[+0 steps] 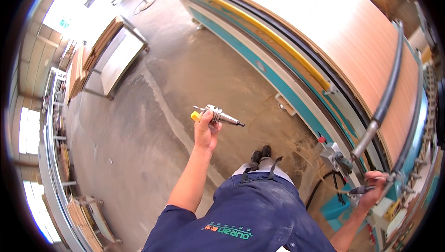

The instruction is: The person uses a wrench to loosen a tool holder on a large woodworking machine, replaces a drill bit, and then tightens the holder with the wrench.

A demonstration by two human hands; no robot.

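Note:
My left hand [206, 133] is raised over the floor, its fingers closed around a metal tool holder [225, 118]. The holder's dark, narrow end points right, and a thin cutter bit [199, 108] sticks out on the left. A small yellow piece [195, 116] shows beside the thumb of the same hand. Far to the right, next to the machine's corner, my right hand [372, 191] is wrapped round a dark, slim handle-like tool [360, 190]. A thin hose seems to run from it to the left. Its exact kind is too small to tell.
A large machine [278, 73] with a teal side and yellow bar stretches along the right, carrying a wood-grain panel [371, 43]. A red button [321, 139] and a thick black hose [391, 80] sit near its corner. Left stands a cart [121, 62] with stacked boards.

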